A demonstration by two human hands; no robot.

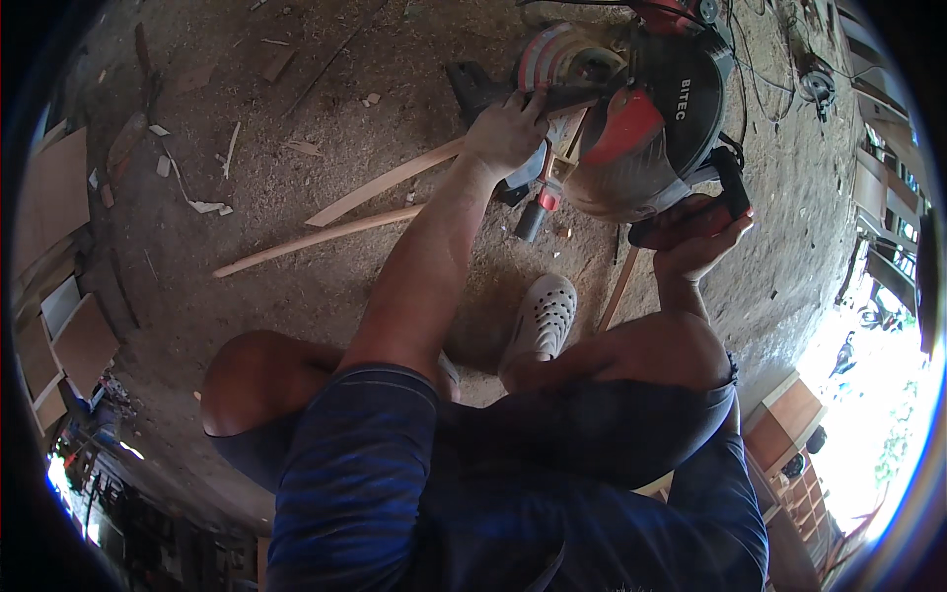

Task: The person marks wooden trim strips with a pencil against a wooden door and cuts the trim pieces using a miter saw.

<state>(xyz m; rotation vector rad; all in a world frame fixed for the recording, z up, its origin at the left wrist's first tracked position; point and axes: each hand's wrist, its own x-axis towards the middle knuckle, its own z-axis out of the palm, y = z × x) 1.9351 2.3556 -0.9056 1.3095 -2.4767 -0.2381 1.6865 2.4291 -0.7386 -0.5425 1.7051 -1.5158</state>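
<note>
Black-and-red mitre saw, head view, 1-2 o'clock: prob. heavy, rigid; hold by handle, R hand fingers wrapped round it. L hand fingers bent over dark bar; can't tell if pinching. Wood strip, 11 o'clock: prob. light, stiff.

Open room stretches across dusty brown floor left of the left hand, while two long, pale wooden strips obstruct it lower down and a bulky black-and-red miter saw bars passage toward the right hand.
</note>
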